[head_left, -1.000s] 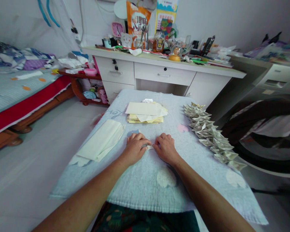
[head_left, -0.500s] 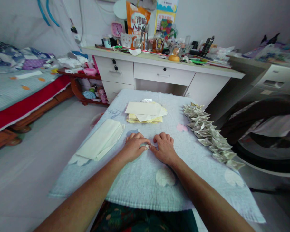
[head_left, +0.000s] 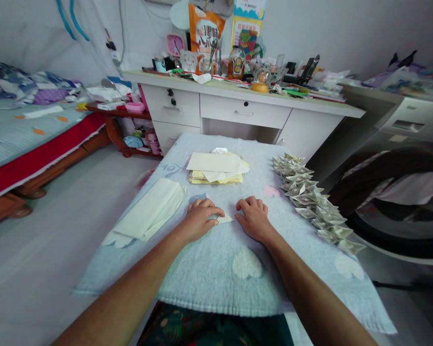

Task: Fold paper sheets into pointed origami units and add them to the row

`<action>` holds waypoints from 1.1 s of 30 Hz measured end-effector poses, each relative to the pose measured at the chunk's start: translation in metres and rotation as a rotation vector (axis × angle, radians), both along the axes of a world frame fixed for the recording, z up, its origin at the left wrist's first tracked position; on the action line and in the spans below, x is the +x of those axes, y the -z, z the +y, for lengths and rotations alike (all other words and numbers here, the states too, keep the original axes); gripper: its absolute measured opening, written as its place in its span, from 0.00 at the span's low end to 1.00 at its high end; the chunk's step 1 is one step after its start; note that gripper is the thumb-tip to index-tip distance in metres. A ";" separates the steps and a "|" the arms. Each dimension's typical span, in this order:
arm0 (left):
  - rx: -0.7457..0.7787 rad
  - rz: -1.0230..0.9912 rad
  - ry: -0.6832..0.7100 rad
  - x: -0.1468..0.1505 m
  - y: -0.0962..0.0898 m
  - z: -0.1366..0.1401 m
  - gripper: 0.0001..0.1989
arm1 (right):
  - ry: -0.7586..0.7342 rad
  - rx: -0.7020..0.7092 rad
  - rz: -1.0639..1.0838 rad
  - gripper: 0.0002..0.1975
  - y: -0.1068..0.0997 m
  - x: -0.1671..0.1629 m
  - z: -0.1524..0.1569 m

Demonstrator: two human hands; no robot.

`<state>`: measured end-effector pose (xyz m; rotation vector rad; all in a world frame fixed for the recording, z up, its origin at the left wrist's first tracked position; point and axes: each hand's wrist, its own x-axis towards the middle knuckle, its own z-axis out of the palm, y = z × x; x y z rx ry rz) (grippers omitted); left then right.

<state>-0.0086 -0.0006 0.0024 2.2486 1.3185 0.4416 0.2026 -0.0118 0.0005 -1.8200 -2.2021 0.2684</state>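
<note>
A small piece of folded paper (head_left: pixel 225 219) lies on the cloth-covered table (head_left: pixel 216 269), its pointed right end showing. My left hand (head_left: pixel 202 218) rests on the cloth, thumb and forefinger closed on the paper and hiding the rest of it. Just right of the paper's tip is my right hand (head_left: pixel 254 218), touching only the cloth, with its fingers slightly bent and apart. Beyond both hands sits a stack of cream and yellow paper sheets (head_left: pixel 214 166). Larger pale folded sheets (head_left: pixel 149 209) lie to the left.
Several folded paper pieces (head_left: pixel 312 204) stand in overlapping rows along the table's right side. A white desk (head_left: pixel 245 108) crowded with bottles and packets stands behind the table. To the right is a washing machine (head_left: pixel 404 182), to the left a bed (head_left: pixel 39 129).
My right hand has let go of the paper and shifted to the right, uncovering the paper's pointed end. My left hand has stayed on the paper.
</note>
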 end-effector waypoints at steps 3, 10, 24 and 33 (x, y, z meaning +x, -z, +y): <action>0.018 -0.001 -0.011 0.000 0.001 0.000 0.13 | -0.044 0.043 0.054 0.05 0.000 0.000 0.000; 0.099 0.015 -0.081 0.000 0.007 -0.001 0.15 | -0.190 0.045 0.083 0.12 -0.001 -0.016 -0.003; 0.057 -0.011 -0.021 -0.009 0.002 -0.005 0.13 | -0.212 0.008 0.201 0.05 0.001 -0.017 -0.001; 0.187 -0.233 0.024 0.004 0.007 0.001 0.01 | -0.272 0.063 0.323 0.06 0.000 -0.013 -0.001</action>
